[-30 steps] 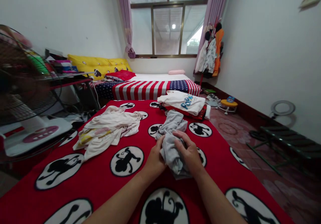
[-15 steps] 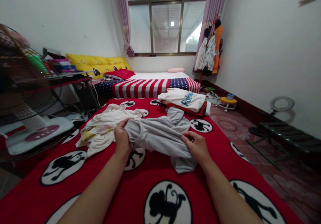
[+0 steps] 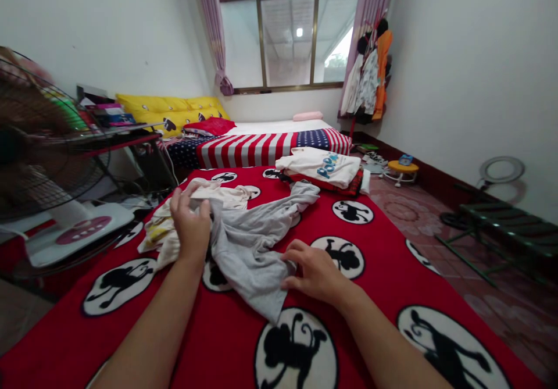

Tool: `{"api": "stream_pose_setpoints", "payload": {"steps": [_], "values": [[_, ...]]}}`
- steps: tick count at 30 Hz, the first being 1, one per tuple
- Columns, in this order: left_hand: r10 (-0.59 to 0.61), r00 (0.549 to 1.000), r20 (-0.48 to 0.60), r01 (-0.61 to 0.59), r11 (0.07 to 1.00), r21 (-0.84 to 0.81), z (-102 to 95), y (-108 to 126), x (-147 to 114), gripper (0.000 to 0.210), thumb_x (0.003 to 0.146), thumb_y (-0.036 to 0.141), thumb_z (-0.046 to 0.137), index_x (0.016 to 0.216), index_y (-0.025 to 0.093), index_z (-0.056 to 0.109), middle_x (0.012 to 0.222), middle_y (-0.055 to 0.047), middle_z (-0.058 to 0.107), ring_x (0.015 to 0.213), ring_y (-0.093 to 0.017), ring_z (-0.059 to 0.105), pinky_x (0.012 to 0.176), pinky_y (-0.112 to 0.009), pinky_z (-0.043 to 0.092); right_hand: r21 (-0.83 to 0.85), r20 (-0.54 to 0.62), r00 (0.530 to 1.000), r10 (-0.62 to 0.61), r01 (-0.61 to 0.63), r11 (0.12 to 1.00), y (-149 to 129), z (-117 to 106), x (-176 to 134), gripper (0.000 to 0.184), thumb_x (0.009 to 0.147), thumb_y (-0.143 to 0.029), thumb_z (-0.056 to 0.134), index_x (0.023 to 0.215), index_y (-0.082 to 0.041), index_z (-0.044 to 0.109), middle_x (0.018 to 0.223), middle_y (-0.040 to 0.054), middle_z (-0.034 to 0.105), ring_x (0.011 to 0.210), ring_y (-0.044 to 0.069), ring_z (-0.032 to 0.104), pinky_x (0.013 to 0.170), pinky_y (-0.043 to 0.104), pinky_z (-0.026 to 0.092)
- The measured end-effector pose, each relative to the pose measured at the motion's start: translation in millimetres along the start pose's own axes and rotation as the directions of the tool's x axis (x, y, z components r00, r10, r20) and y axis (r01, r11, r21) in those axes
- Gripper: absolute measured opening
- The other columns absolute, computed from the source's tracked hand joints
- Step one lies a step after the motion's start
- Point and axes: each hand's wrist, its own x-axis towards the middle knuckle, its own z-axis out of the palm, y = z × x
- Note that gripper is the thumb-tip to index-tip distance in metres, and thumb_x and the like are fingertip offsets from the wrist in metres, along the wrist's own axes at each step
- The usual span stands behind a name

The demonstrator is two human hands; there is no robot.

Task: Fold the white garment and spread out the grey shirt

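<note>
A crumpled grey shirt (image 3: 253,249) lies partly lifted over the red blanket in front of me, one sleeve stretching away to the far right. My left hand (image 3: 190,223) is closed on its left end, raised above the cloth. At the lower right edge of the shirt, my right hand (image 3: 314,270) grips the fabric loosely between thumb and fingers. Behind my left hand spreads a rumpled off-white garment (image 3: 226,194) with a yellow patch, partly covered by that hand and the grey cloth.
The red blanket (image 3: 235,348) with monkey prints covers the bed. Folded clothes topped by a white shirt (image 3: 320,165) with blue letters lie at the far end. A fan (image 3: 82,226) stands left; a green folding stool (image 3: 514,232) and yellow stool (image 3: 401,168) stand right.
My left hand has moved left and up, and my right hand left and nearer me. The grey shirt has swung round, with its lower part now hanging towards me.
</note>
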Motion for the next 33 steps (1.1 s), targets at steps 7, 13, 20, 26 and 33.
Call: {"api": "stream_pose_setpoints", "payload": {"steps": [7,13,20,26,33], "values": [[0.207,0.773,0.600,-0.218,0.974,-0.055,16.1,57,-22,0.020,0.083,0.030,0.058,0.096,0.023,0.071,0.100,-0.004,0.071,0.097,-0.022,0.064,0.094,-0.036,0.046,0.547,-0.298,0.917,0.264,-0.062,0.835,6,-12,9,0.016,0.083,-0.035,0.058,0.081,-0.020,0.063,0.072,0.0003,0.064,0.067,0.015,0.058,0.062,0.025,0.046],[0.222,0.454,0.863,-0.410,0.912,-0.019,16.2,53,-37,0.083,0.061,0.041,0.081,0.136,0.029,0.048,0.133,-0.008,0.054,0.119,-0.028,0.052,0.102,-0.040,0.041,0.914,-0.384,0.507,0.772,0.326,0.241,39,-56,13,0.011,0.073,-0.025,0.068,0.074,-0.018,0.059,0.062,-0.0042,0.064,0.052,0.009,0.059,0.052,0.020,0.050],[0.112,0.659,0.744,-0.545,0.752,0.370,17.4,31,-31,0.063,0.068,0.014,0.064,0.130,0.023,0.056,0.133,-0.011,0.054,0.123,-0.030,0.048,0.105,-0.044,0.035,0.829,-0.373,0.327,0.868,0.537,0.154,57,-83,6,0.014,0.084,-0.014,0.052,0.073,-0.017,0.060,0.065,-0.0040,0.067,0.056,0.007,0.064,0.056,0.017,0.054],[-0.081,0.768,0.635,-0.230,0.891,0.392,8.5,26,-18,0.044,0.065,0.011,0.052,0.102,0.022,0.072,0.103,-0.004,0.071,0.097,-0.024,0.063,0.086,-0.031,0.046,0.644,-0.701,0.181,0.690,0.576,0.504,76,-90,3,0.015,0.074,-0.009,0.057,0.085,-0.018,0.058,0.082,-0.0025,0.068,0.077,0.010,0.068,0.079,0.026,0.055],[-0.240,0.521,0.819,0.224,0.965,0.140,11.4,55,-19,0.022,0.064,0.027,0.057,0.071,0.013,0.072,0.062,0.002,0.065,0.061,-0.016,0.057,0.055,-0.021,0.039,0.452,-0.701,0.583,0.411,-0.082,0.888,54,-53,7,0.054,0.069,-0.030,0.073,0.119,-0.020,0.056,0.125,0.0116,0.057,0.086,0.019,0.066,0.069,0.030,0.053]]}}
